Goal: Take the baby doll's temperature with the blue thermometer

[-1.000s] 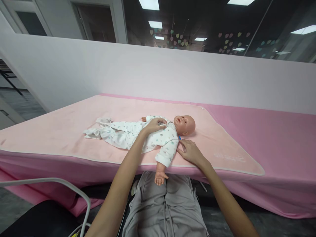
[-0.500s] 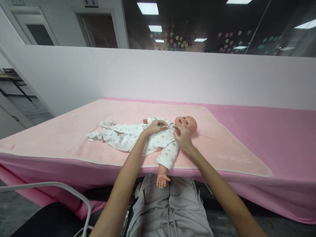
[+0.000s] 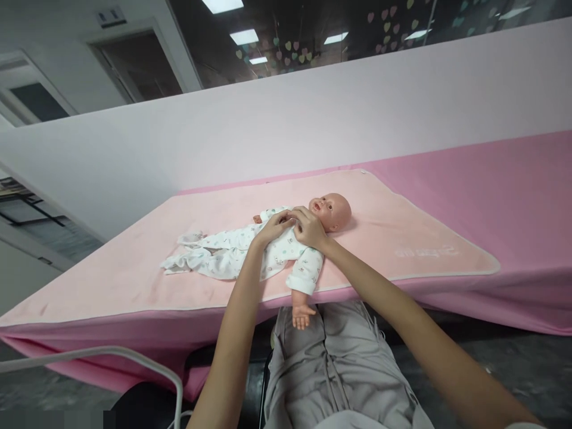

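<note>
A bald baby doll [image 3: 336, 211] lies on its back, its head to the right, dressed in a white patterned baby romper [image 3: 227, 256]. Over the doll's chest, my left hand [image 3: 273, 228] has its fingers closed on the front of the romper. My right hand [image 3: 309, 227] meets it there, with bent fingers pinching the cloth just below the neck. The fingertips of both hands touch or nearly touch, and they hide the exact bit of cloth between them. One doll arm [image 3: 302, 310] hangs over the table's near edge.
Beneath the doll is a peach mat [image 3: 134, 274] on a table with a pink cloth [image 3: 504, 208]. A white wall [image 3: 268, 131] rises along the far side. At the lower left a white tubular rail [image 3: 120, 351] curves beside a black seat [image 3: 147, 405].
My right hand has moved left, away from the doll's chin, and closed up against my left hand at the chest. The head view has tilted and shifted. The doll stays lying down.
</note>
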Available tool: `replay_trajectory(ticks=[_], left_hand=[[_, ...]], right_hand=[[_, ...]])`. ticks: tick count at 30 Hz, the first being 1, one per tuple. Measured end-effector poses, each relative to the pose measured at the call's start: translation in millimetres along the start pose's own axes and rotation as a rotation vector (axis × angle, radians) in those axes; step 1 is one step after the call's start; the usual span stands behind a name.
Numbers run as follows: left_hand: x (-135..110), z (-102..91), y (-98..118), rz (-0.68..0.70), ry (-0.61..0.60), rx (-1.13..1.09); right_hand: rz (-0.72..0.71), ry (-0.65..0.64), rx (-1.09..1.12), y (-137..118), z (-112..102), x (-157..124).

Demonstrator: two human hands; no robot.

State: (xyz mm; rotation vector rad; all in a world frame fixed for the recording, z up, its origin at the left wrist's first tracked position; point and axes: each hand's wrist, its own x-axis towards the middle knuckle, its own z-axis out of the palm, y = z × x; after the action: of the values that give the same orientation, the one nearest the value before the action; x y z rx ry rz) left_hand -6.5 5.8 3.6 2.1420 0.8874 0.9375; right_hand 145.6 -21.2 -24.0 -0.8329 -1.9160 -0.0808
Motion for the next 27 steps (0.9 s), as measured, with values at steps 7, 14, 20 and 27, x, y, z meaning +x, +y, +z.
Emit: replay_trajectory(ticks=[7,14,20,27], left_hand=[[1.2,-2.0,-1.0,-0.103,0.038,-0.056],[-1.7,-3.3,4.9,-0.135,0.049,-0.079],[-2.6,-3.5,3.6,-0.142,0.035,-0.101],[-3.0,-2.4,7.3,-0.119,0.02,-0.09]], right_hand=[[-0.018,-0.012,-0.009,-3.3,-0.8,3.1],[-0.024,0.025,-0.001,-1.6,2.4,-0.1],[0.003,0.016,-0.015,-3.6,0.6,-0.6],[0.043,0.03,-0.044,-4.9,2.3,0.4]])
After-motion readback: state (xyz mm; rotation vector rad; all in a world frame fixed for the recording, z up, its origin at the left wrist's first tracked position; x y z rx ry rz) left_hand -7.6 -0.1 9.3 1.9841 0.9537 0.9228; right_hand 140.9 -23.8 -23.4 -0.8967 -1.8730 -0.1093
